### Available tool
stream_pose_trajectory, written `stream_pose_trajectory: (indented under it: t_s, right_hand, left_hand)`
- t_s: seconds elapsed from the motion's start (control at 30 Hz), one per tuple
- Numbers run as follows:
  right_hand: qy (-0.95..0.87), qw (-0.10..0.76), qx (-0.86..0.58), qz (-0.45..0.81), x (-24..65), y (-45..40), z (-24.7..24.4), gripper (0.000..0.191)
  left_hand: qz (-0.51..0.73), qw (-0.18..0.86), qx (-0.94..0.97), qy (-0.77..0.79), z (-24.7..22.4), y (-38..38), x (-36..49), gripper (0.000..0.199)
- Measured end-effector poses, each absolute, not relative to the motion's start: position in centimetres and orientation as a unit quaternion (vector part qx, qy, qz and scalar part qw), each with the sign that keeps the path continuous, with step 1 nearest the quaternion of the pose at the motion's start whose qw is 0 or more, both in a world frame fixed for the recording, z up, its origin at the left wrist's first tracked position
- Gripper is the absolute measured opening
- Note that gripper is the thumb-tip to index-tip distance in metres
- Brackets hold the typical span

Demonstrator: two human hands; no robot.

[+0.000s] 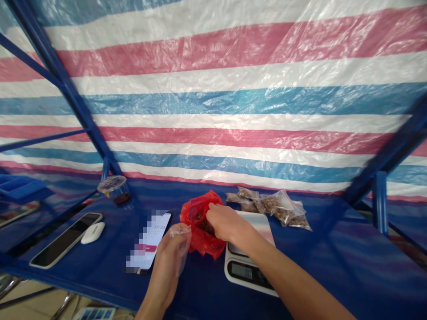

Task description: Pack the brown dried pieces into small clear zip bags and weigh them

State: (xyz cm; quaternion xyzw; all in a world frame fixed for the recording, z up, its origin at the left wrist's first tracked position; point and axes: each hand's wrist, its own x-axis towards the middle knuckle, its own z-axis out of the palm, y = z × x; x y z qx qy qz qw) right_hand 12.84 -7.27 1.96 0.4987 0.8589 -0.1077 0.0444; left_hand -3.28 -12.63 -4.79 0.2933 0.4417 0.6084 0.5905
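My left hand (165, 266) pinches the top of a small clear plastic bag (180, 247), which hangs empty-looking beside the red bag. My right hand (225, 222) sits at the mouth of a red plastic bag (200, 235), its fingers bunched on the rim. Brown dried pieces (204, 226) show inside the red bag. Just right of it stands a white digital kitchen scale (248, 269), its display facing me. Behind the scale lie several small clear bags filled with brown pieces (271, 206).
A smartphone with a blurred screen (149, 241) lies left of my left hand. Further left are a larger phone (65, 240), a white oval case (92, 233), a lidded glass cup with dark liquid (115, 189) and a blue tray (20, 186). Striped tarpaulin and blue poles stand behind the blue-covered table (333, 266).
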Motion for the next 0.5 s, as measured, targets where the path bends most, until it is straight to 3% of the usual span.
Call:
stream_pose_trajectory:
  t_s: [0.23,0.5]
  right_hand:
    - [0.898,0.016,0.428,-0.101,13.6,-6.1,0.8,0.026]
    - [0.892,0.009,0.447,-0.065,13.3,-6.3,0.8,0.030]
  left_hand:
    - [0.642,0.571,0.283,0.425,-4.1,-12.7,-2.7,0.021]
    - [0.642,0.553,0.262,0.461,-6.1,-12.6,-2.7,0.022]
